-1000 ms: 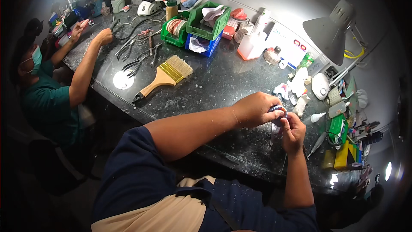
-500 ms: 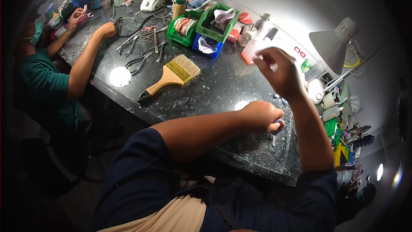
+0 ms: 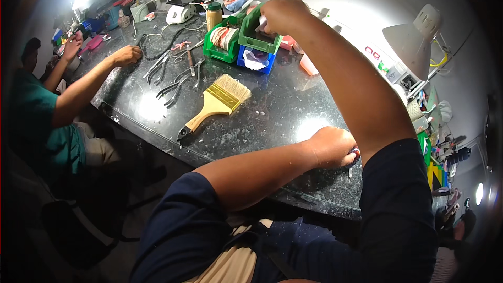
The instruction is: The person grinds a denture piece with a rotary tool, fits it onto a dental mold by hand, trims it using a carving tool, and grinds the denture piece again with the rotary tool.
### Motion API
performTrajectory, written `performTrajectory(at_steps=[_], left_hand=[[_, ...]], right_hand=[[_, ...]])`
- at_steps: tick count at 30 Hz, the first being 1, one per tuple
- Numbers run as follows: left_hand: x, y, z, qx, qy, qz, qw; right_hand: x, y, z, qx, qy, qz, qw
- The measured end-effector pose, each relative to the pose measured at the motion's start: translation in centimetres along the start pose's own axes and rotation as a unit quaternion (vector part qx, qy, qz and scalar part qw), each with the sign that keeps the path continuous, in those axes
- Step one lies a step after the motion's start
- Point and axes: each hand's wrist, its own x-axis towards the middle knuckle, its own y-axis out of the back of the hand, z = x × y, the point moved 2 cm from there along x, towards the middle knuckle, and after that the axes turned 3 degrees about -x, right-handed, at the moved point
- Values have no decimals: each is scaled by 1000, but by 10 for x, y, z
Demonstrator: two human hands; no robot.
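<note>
Left hand (image 3: 331,147) clamped on small, rounded, dark-blue-and-red piece (image 3: 357,152), right of wooden-handled bristle brush (image 3: 216,103); I judge it light, stiff, perhaps brittle: hold by rim. Right hand (image 3: 284,15) at upper green plastic bin (image 3: 259,42), beyond brush; grip unclear.

Two green bins (image 3: 259,44), one blue bin (image 3: 270,64), one flat paintbrush (image 3: 215,105), one green-lidded jar (image 3: 214,19), one grey desk lamp (image 3: 406,44), at least two pliers (image 3: 181,80) — plus the wearer's two hands (image 3: 332,148) and one co-worker's two hands (image 3: 127,55)
</note>
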Motion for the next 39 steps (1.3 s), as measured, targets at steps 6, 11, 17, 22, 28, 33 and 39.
performTrajectory(at_steps=[6,11,17,22,28,33,39], left_hand=[[0,-3,-2,-13,-6,12,1000],[1,-7,-4,-27,-42,50,997],[-1,-10,-17,-19,-25,92,995],[-4,-12,-21,16,-3,89,996],[-2,-9,-15,-7,-21,95,995],[4,-8,-14,-31,-2,82,996],[12,-3,-13,-22,43,53,997]], right_hand=[[8,-7,39,153,-47,97,982],[-21,-15,63,215,-5,254,943],[-50,-41,72,324,-40,367,871],[-52,-51,73,341,-51,355,869],[-57,-42,64,335,-40,275,900],[-74,-36,34,269,-16,290,918],[-185,-17,21,256,120,296,912]])
